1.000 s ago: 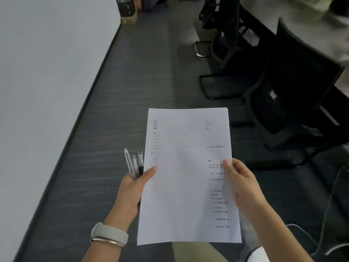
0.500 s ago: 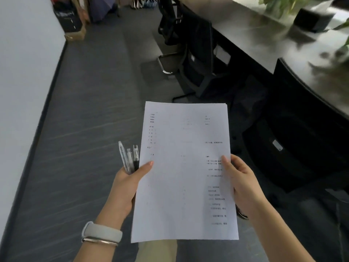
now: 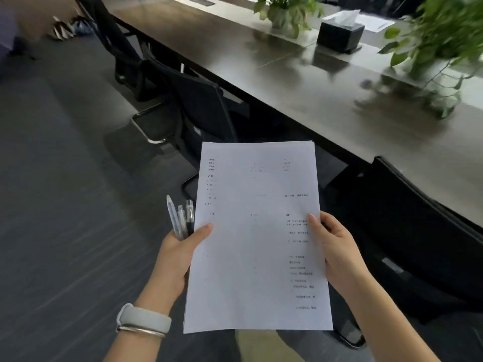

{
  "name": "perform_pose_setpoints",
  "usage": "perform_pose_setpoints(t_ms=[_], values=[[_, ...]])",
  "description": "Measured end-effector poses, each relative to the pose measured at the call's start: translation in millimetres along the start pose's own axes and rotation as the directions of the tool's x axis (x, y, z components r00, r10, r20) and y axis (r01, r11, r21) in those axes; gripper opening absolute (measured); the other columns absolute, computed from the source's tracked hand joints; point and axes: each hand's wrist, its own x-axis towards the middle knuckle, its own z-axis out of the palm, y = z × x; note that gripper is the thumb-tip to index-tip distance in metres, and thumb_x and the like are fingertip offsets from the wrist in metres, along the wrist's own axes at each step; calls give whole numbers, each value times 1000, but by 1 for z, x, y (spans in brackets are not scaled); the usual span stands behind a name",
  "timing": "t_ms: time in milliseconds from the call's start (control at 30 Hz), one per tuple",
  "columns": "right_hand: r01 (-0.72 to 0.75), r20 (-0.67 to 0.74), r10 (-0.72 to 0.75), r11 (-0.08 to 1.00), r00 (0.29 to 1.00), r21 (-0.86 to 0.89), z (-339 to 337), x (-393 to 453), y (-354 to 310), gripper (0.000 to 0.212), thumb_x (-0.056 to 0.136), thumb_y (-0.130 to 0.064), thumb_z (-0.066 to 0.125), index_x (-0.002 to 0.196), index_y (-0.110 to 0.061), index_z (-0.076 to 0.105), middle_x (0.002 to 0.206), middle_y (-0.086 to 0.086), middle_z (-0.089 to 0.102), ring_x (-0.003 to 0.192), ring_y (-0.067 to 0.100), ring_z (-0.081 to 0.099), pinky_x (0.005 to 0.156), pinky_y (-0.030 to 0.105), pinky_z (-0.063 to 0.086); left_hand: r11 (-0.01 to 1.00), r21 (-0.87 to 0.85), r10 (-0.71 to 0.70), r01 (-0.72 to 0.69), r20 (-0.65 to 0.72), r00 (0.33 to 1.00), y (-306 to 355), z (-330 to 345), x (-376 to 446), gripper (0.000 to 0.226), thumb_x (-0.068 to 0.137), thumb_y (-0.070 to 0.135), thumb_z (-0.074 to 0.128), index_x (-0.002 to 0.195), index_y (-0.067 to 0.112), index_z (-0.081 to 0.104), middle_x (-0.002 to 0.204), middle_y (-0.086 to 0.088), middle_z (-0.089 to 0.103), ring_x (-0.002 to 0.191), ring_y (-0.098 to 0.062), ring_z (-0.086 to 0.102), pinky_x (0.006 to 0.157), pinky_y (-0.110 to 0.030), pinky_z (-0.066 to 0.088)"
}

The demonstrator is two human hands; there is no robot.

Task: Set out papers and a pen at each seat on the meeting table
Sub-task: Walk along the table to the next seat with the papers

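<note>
1. The left hand [image 3: 177,257] holds the left edge of the papers [image 3: 257,239], with the thumb pressed on top of the sheet and the other fingers hidden under it.
2. The same hand also grips the pens [image 3: 180,218]; three of them stand up out of the fist, just beside the left edge of the papers, with their tips pointing up and away from the person.
3. The right hand [image 3: 337,252] pinches the right edge of the papers: the thumb lies on the printed side and the fingers are curled behind the sheet.
4. The papers are a thin stack, held in the air in front of the person, above the floor and not touching the table. The top sheet carries small printed text, too blurred to read.
5. The meeting table [image 3: 326,95] is dark and long, and it runs along the right side of the view.
6. Black chairs stand against its near edge: one chair [image 3: 203,111] beyond the papers, another chair [image 3: 407,231] just to the right of the right hand.
7. On the table stand a black tissue box [image 3: 339,35] and two green plants, one plant [image 3: 285,11] to the left of the box and another plant [image 3: 439,45] at the right.
8. A white wristband [image 3: 143,320] sits on the left wrist.
</note>
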Motion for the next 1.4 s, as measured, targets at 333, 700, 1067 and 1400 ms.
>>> perform_pose_setpoints(t_ms=[333,700,1067,1400], values=[[23,-163,-1,991,987,132,13,185,-83,18,90,-32,57,102,-21,64,97,6,74,86,29,71,79,50,57,994,113,-24,5,166,986,93,116,207,25,80,12,70,104,6,67,100,-14,73,93,-32,69,86,-43,53],[92,-431,23,965,902,245,-9,313,-150,18,88,-29,60,104,-21,63,95,3,74,83,23,71,78,45,58,974,221,-136,55,375,917,145,260,369,26,80,11,69,105,6,66,99,-16,73,89,-32,70,81,-41,54],[-6,-682,243,944,690,331,-47,455,-194,18,86,-25,65,92,-9,60,88,12,72,79,32,69,77,52,57,909,415,-283,29,565,775,173,419,516,21,82,8,68,103,8,65,94,-10,72,81,-24,69,67,-32,55],[-29,-818,313,939,482,342,-109,502,-195,11,90,-22,59,86,-13,57,79,4,67,68,20,65,55,31,50,792,610,-436,-25,594,676,138,521,541,9,82,14,68,87,18,62,87,-1,70,75,-13,68,57,-22,54]])
